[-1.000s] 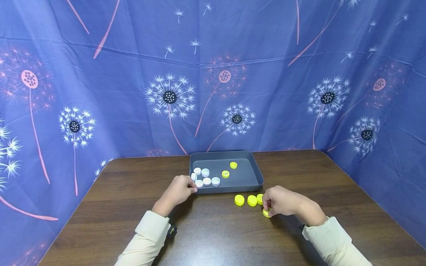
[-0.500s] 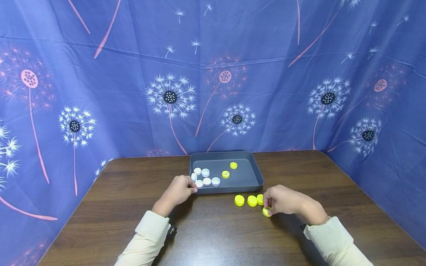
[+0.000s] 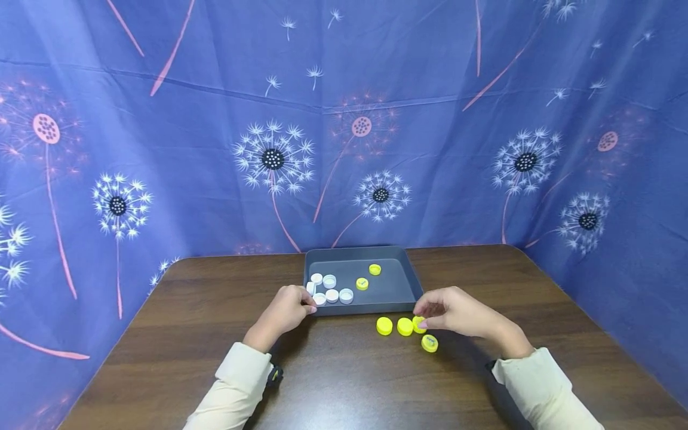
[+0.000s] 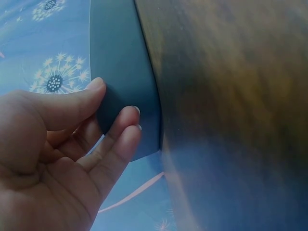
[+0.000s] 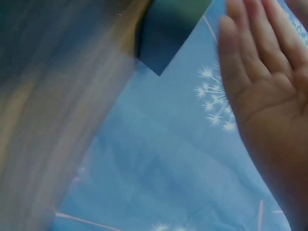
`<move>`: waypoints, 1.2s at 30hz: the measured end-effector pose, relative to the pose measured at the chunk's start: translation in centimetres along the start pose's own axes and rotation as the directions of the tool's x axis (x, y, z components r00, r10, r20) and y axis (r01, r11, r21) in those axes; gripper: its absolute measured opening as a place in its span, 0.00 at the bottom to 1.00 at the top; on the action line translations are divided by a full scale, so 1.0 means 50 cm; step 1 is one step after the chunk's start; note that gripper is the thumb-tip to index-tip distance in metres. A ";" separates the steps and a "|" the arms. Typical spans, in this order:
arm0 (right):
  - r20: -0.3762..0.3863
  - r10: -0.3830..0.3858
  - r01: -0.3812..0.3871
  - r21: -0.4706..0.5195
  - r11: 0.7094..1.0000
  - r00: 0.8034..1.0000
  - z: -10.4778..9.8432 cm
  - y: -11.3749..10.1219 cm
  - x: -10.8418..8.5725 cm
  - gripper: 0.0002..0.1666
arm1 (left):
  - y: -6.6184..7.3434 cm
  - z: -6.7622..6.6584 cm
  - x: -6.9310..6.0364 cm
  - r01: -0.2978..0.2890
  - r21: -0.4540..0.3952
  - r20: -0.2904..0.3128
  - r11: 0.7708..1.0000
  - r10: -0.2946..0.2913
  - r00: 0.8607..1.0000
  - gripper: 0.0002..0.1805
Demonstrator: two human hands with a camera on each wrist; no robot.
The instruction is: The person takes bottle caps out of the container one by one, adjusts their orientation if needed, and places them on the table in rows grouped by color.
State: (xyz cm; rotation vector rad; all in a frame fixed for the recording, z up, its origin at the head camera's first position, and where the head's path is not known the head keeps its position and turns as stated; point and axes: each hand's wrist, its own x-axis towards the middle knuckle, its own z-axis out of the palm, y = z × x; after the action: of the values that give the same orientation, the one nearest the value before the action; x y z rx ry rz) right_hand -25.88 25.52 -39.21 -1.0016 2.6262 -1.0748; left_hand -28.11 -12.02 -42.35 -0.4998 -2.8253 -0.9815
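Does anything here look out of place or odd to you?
One white cap at the left end of the tray does: it seems tipped on its edge, while the other white caps lie flat. Four yellow caps sit outside, perhaps deliberately. I see no damage.

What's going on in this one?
A person sits or stands at a wooden table with both hands busy. The left hand holds a dark tray at its near left corner. The right hand is over the rightmost of three yellow caps in a row; contact is unclear. A fourth yellow cap lies closer to the person. The tray contains several white caps and two other yellow caps.
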 end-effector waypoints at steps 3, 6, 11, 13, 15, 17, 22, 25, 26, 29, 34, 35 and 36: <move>-0.120 -0.023 0.027 0.028 0.999 0.992 0.002 0.009 0.008 0.13 | -0.002 -0.001 0.000 -0.015 0.004 0.001 1.000 0.015 1.000 0.07; -0.215 -0.016 0.028 0.053 0.998 0.977 0.004 0.023 0.017 0.15 | -0.003 0.000 0.002 -0.032 0.002 0.013 0.999 0.032 0.999 0.06; -0.283 0.031 -0.013 0.065 0.998 0.959 0.004 0.051 0.048 0.20 | -0.007 0.001 0.003 -0.045 0.008 0.021 0.999 0.045 0.999 0.06; -0.299 0.044 -0.032 0.045 0.998 0.953 0.002 0.058 0.066 0.25 | -0.009 0.000 0.003 -0.057 0.007 0.018 0.998 0.057 0.998 0.06; -0.304 0.059 -0.050 0.038 0.998 0.951 0.000 0.063 0.086 0.29 | -0.011 0.000 0.003 -0.065 0.005 0.018 0.998 0.065 0.998 0.06; -0.305 0.079 -0.072 0.033 0.997 0.949 -0.001 0.069 0.108 0.32 | -0.014 -0.001 0.002 -0.070 0.006 0.020 0.998 0.069 0.997 0.06; -0.294 0.092 -0.099 -0.008 0.995 0.951 0.002 0.084 0.161 0.29 | -0.019 -0.002 -0.001 -0.091 0.023 0.027 0.996 0.091 0.996 0.05; -0.272 0.086 -0.100 -0.037 0.994 0.958 0.006 0.089 0.188 0.28 | -0.021 -0.002 -0.002 -0.109 0.028 0.031 0.994 0.108 0.994 0.05; -0.263 0.085 -0.099 -0.040 0.994 0.961 0.008 0.090 0.196 0.28 | -0.021 -0.003 -0.002 -0.120 0.031 0.029 0.992 0.119 0.992 0.04; -0.240 0.076 -0.091 -0.050 0.995 0.968 0.012 0.096 0.219 0.29 | -0.023 -0.005 -0.001 -0.141 0.033 0.025 0.989 0.141 0.990 0.04; -0.204 0.081 -0.105 -0.111 0.988 0.976 0.009 0.107 0.250 0.29 | -0.025 -0.006 0.000 -0.163 0.033 0.021 0.986 0.162 0.987 0.03; -0.191 0.091 -0.116 -0.122 0.986 0.977 0.006 0.109 0.255 0.29 | -0.025 -0.006 0.001 -0.165 0.034 0.023 0.986 0.165 0.986 0.03; -0.182 0.108 -0.132 -0.126 0.983 0.977 0.003 0.111 0.259 0.28 | -0.025 -0.006 0.002 -0.170 0.037 0.025 0.985 0.169 0.985 0.03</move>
State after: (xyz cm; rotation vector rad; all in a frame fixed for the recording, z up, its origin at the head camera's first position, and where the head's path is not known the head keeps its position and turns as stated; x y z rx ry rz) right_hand -38.76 20.22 -41.43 -0.7913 2.8942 -1.0095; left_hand -28.63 -13.09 -42.82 -0.7364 -2.7585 -0.8929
